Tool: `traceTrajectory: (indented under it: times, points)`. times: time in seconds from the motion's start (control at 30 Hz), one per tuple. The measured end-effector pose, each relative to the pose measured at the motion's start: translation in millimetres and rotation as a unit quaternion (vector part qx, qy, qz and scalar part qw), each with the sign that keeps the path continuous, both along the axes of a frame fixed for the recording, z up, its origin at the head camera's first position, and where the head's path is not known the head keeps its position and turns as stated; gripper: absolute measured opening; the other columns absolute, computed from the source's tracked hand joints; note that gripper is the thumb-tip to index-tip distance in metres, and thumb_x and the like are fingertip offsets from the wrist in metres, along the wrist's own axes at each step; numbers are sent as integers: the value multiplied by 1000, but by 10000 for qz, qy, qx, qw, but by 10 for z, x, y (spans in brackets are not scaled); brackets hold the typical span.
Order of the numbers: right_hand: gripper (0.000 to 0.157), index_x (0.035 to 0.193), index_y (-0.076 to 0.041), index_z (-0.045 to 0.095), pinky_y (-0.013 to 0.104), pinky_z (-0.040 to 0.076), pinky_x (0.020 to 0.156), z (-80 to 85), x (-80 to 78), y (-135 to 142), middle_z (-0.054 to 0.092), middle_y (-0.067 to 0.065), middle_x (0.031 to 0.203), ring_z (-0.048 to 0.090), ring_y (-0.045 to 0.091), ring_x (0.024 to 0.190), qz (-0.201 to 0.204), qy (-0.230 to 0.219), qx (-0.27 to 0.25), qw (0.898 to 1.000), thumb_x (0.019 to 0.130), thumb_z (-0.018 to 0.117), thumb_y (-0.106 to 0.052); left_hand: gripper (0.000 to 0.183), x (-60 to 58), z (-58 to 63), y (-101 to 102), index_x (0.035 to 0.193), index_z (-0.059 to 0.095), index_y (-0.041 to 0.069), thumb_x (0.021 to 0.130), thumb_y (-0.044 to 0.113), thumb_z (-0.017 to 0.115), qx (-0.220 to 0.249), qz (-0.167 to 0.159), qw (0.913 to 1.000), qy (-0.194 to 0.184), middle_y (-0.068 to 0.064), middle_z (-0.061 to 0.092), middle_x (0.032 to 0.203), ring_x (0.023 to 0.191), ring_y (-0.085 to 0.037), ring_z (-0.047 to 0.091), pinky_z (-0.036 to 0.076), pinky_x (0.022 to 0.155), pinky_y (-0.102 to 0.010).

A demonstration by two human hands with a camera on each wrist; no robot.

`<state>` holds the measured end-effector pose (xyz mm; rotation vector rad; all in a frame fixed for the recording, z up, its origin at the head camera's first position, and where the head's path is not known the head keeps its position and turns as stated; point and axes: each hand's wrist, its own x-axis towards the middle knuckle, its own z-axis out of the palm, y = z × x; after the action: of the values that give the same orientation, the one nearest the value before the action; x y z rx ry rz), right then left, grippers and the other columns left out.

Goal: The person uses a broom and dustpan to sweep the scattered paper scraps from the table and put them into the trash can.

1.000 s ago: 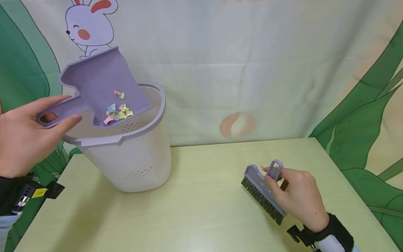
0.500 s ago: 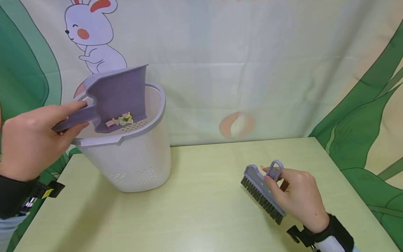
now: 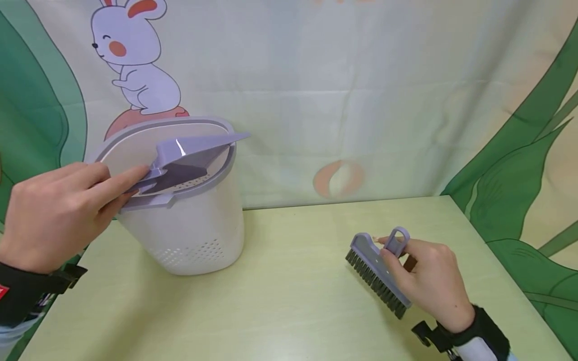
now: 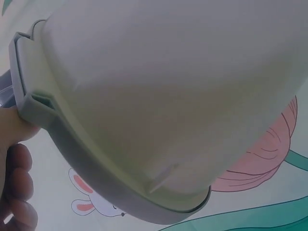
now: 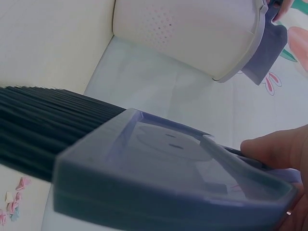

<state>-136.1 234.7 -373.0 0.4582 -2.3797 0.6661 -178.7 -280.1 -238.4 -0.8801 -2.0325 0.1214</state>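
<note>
My left hand [image 3: 67, 210] grips the handle of a purple dustpan [image 3: 194, 150], which is tipped steeply over the mouth of a pale grey bin [image 3: 189, 235] with a purple rim. The pan's lip reaches past the rim on the right, and no paper scraps show in the part of the pan that is visible. On the right, my right hand [image 3: 429, 281] pinches the handle of a purple hand brush [image 3: 379, 271], its dark bristles down close over the table. Bristles and brush body [image 5: 168, 159] fill much of the right wrist view.
The bin stands at the back left of a pale wooden table [image 3: 289, 281]. Small coloured paper scraps [image 5: 14, 207] appear at the lower left of the right wrist view. A cloth backdrop [image 3: 361, 100] with a printed rabbit hangs behind the table.
My left hand has rolled the dustpan over and lowered it rightward into the bin's mouth. The coloured paper scraps that lay on it are out of sight. The right hand and brush stay put.
</note>
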Motion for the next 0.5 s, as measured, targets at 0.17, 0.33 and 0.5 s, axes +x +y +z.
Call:
traceTrajectory:
  times: [0.17, 0.33, 0.5]
  points:
    - [16, 100, -10, 82, 16, 34, 44, 10, -1, 15, 76, -1, 78, 44, -5, 49, -54, 27, 29, 10000, 84, 83, -10, 40, 57, 52, -22, 129, 71, 9, 109, 37, 51, 57, 43, 10000, -58, -10, 47, 65, 52, -22, 40, 30, 46, -36]
    - [16, 100, -9, 82, 16, 35, 45, 24, 10, 46, 76, -1, 77, 45, -5, 49, -36, 39, 60, 10000, 84, 82, -10, 38, 83, 46, -56, 125, 72, 2, 106, 32, 59, 804, 57, 9966, 187, -16, 52, 63, 49, -27, 43, 31, 50, -38]
    - [18, 99, -9, 81, 15, 36, 46, 56, 50, 221, 75, -2, 74, 49, -6, 51, -43, 262, 50, 9996, 81, 83, -8, 54, 139, -61, -104, 125, 72, 0, 105, 49, 57, 1909, 165, 9812, 220, -27, 65, 74, 55, -37, 50, 31, 61, -26]
